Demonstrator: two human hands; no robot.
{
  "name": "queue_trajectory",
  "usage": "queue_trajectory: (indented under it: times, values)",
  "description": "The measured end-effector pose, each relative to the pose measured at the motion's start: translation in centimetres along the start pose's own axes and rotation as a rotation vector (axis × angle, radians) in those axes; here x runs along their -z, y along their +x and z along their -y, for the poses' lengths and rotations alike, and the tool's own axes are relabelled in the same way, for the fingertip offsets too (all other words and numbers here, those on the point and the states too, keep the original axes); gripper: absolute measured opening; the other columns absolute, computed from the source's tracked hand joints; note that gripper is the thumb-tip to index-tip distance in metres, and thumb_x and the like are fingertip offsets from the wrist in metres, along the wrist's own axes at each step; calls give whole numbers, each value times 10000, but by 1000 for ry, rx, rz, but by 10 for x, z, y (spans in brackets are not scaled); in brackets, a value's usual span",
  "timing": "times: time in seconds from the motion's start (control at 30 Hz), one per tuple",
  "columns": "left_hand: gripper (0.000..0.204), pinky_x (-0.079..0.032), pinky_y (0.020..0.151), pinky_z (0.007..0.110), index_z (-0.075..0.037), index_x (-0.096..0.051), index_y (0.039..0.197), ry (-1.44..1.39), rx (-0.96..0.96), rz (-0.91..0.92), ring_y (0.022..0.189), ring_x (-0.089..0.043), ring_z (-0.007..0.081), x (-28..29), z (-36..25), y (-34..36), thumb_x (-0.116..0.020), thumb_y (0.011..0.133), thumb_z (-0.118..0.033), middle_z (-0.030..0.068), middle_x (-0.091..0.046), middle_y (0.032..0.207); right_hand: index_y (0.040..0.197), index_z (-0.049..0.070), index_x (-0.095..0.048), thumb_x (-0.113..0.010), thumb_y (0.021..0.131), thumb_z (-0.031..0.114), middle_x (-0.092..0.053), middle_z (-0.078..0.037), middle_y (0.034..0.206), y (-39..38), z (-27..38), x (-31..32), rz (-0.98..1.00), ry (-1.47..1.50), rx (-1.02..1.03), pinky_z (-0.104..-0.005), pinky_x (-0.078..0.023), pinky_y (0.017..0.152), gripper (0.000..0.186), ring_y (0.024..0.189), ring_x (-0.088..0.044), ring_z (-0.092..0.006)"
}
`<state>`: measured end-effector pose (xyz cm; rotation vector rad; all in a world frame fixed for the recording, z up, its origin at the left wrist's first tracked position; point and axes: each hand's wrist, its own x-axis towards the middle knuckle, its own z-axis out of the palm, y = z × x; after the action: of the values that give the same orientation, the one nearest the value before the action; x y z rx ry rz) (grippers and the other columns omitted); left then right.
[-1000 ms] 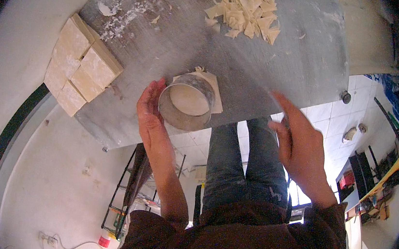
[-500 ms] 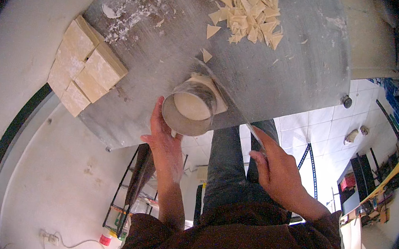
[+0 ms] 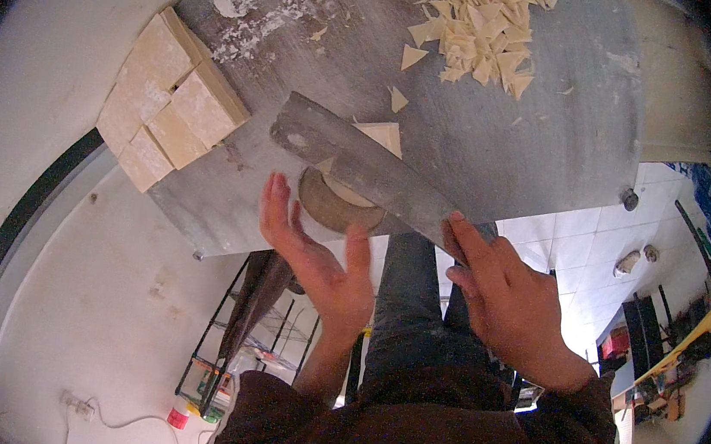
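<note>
My right hand (image 3: 507, 303) grips the handle of a wide, long knife (image 3: 371, 159) with a hole near its tip. Its blade lies flat-side up over a round metal cutter (image 3: 335, 207) and hides the cutter's far part. Whether blade and cutter touch, I cannot tell. Pale dough shows inside the cutter, and a corner of dough sheet (image 3: 386, 137) sticks out beyond the blade. My left hand (image 3: 317, 261), slightly blurred, is open with fingers spread close to the cutter's near left side. Nothing is held in it.
Stacks of floured square dough sheets (image 3: 160, 97) sit at the metal table's (image 3: 554, 147) left edge, by the wall. A heap of triangular dough scraps (image 3: 488, 36) lies at the far side, with a few loose pieces and spilled flour (image 3: 259, 30). The near edge runs before my legs.
The knife has swung from edge-on beside the cutter to flat above it. My left hand has let go of the cutter and opened. The whole view has shifted slightly.
</note>
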<state>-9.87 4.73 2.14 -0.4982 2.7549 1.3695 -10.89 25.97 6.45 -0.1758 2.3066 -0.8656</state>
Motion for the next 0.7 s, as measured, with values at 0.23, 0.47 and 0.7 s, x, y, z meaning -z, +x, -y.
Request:
queue_trajectory:
  times: [0.23, 0.47, 0.7]
  values:
    - [862, -154, 1218, 570, 79, -181, 1580, 216, -25, 242, 1482, -227, 495, -6, -11, 15, -687, 910, -115, 339, -238, 1592, 1483, 141, -520, -676, 981, 301, -580, -80, 901, 2, 2, -3, -21, -115, 68, -377, -546, 492, 550, 633, -668, -238]
    - [852, -149, 1204, 579, 104, -163, 1569, 167, -20, 289, 1436, -251, 509, -2, -6, 16, -672, 930, -137, 356, -254, 1572, 1447, 139, -550, -669, 988, 300, -566, -66, 889, 25, 13, -10, -37, -205, 93, -360, -545, 513, 501, 650, -672, -222]
    - [842, -141, 1207, 579, 113, -162, 1566, 224, 30, 284, 1444, -245, 505, -3, -8, 13, -669, 951, -161, 353, -235, 1582, 1465, 149, -512, -632, 984, 243, -562, -78, 878, -6, 5, 5, 112, -196, -61, -385, -552, 504, 505, 654, -669, -248]
